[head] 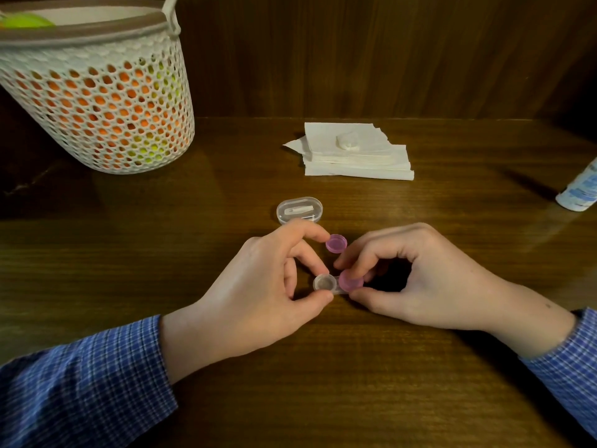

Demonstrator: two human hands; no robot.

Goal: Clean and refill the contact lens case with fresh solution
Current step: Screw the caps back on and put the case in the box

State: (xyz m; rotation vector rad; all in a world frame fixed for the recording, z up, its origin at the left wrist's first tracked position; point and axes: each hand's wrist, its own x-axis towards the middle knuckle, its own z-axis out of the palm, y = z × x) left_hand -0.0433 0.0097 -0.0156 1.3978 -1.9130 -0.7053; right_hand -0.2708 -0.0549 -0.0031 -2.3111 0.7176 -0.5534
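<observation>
Lens case (pixel 326 283): set on the wooden table (pixel 420 383), pinched at its uncapped well by the left hand (pixel 258 286). Pink cap (pixel 350 281): on the other well, gripped by the right hand (pixel 416 276). 1 loose pink cap (pixel 336 243): just behind. Bottle (pixel 580 192): far right. Napkins (pixel 355 153), basket (pixel 97 92), clear box (pixel 299 210): behind.

Table (pixel 161 253): dark wood.
Case (pixel 326 283): near centre; left well uncapped, right well under a pink cap (pixel 350 281).
Left hand (pixel 258 292): pinches the case's left end.
Right hand (pixel 416 279): fingers grip the pink cap.
Loose cap (pixel 336 243): pink, just beyond the case.
Clear box (pixel 299 210): farther back.
Napkins (pixel 355 153): far, stacked.
Basket (pixel 97 92): far left.
Bottle (pixel 580 192): right edge.
</observation>
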